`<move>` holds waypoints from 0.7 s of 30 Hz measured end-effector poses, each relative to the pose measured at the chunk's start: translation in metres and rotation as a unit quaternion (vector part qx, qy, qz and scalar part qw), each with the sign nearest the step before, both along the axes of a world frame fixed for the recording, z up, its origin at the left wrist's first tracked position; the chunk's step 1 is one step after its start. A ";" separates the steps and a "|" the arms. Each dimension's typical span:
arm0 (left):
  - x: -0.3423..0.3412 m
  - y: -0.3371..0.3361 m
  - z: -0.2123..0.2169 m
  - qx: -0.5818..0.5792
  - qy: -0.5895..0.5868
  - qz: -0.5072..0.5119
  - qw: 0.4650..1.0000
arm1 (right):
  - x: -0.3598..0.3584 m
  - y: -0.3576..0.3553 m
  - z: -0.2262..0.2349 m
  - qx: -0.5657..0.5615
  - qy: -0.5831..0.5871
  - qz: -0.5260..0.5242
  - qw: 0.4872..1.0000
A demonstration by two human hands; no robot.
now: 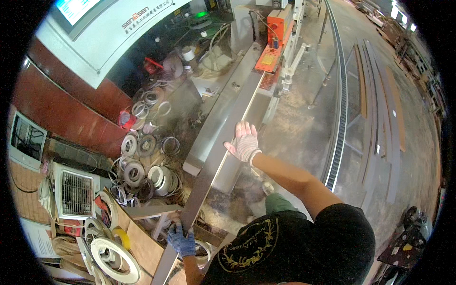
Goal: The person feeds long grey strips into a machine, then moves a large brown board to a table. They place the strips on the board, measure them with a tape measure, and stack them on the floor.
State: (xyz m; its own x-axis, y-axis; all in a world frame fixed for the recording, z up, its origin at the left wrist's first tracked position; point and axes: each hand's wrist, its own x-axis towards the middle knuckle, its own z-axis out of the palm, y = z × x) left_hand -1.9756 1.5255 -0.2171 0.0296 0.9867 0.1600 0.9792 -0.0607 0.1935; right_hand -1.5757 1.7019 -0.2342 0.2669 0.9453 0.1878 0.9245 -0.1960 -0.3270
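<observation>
A long, narrow grey-brown board (205,183) with a pale edge runs from the lower left up to the orange part (267,59) of a machine. My right hand (245,143), in a white striped glove with bare fingertips, rests on the board around its middle. Its fingers are stretched out and the thumb is apart. Closer to me, my left hand (181,241) in a blue glove grips the board's near part, fingers at one side and thumb at the other. Under the board lies the machine's smooth metal bed (209,147).
Several rolls of edging tape (134,172) are heaped left of the bed. A white roll (114,259) lies on a wooden top at lower left, near a white fan heater (76,194). Right stands a roller track (341,109); beyond it are long boards (380,118).
</observation>
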 end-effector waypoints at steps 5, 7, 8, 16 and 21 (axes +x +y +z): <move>0.046 0.032 -0.005 0.018 0.025 -0.023 0.999 | 0.050 0.030 0.004 -0.021 -0.002 -0.008 1.000; 0.081 0.051 -0.001 -0.002 0.065 0.008 0.998 | 0.077 0.050 0.001 -0.020 -0.013 -0.011 1.000; 0.094 0.057 0.001 -0.013 0.085 0.020 0.996 | 0.094 0.056 0.004 -0.022 -0.018 -0.015 0.999; 0.137 0.089 -0.006 -0.007 0.069 -0.015 0.997 | 0.143 0.024 0.011 0.071 0.049 0.006 0.996; 0.176 0.066 -0.003 0.044 -0.043 -0.149 0.987 | 0.132 -0.189 0.024 0.261 0.094 0.073 0.958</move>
State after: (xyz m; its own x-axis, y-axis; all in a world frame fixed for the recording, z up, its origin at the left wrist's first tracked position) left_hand -1.7998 1.5911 -0.2205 0.2980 0.9185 0.2600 0.8956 -0.3632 0.2568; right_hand -1.4434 1.5131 -0.2106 0.2139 0.7659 0.6064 0.8449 0.1665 -0.5083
